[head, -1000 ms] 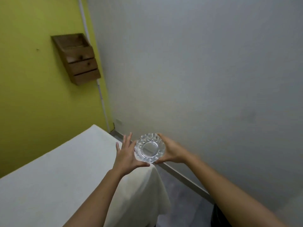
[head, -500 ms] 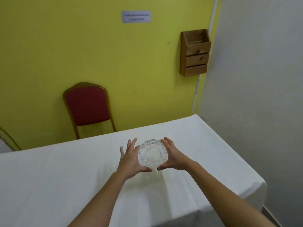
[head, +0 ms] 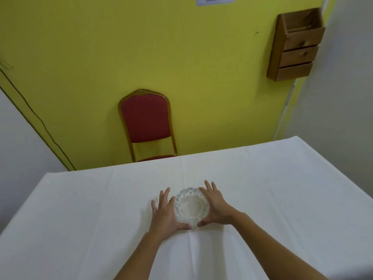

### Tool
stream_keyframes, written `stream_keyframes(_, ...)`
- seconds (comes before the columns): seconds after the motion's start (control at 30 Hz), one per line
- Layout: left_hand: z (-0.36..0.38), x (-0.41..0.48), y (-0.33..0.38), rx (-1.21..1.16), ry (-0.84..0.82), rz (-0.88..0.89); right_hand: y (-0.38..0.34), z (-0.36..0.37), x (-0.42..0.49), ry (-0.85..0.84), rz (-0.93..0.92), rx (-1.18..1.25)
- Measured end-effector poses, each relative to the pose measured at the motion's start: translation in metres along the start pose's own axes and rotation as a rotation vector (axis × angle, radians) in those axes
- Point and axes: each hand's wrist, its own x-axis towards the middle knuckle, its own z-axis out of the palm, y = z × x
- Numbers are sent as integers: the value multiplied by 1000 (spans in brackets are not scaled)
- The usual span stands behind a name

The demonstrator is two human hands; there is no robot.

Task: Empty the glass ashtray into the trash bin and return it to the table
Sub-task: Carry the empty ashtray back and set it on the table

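1. The glass ashtray point(head: 191, 207) sits on the white worktop point(head: 80, 209), its bowl apparently empty, so the task looks nearly done; only letting go seems left.
2. Left hand point(head: 165, 213) and right hand point(head: 217, 209) cup its rim, fingers point(head: 209, 187) spread on either side.
3. It rests mouth-up between the fingers; being round, it has no long axis.

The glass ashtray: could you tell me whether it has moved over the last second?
Yes: the glass ashtray went from beyond the table's corner to its middle, seemingly resting there.
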Motion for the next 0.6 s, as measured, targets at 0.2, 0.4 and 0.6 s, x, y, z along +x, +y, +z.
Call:
stream_keyframes(0.2, 1, 13, -7, -17, -39, 8, 3, 2, 12, -22, 33, -64)
stream_keyframes(0.4, 5, 19, -16, -6, -57, 47, 0, 7, 14, -55, 55, -91)
stream_keyframes(0.6, 4, 19, -18, 41, -133, 71, 0, 8, 8, -100, 102, -224)
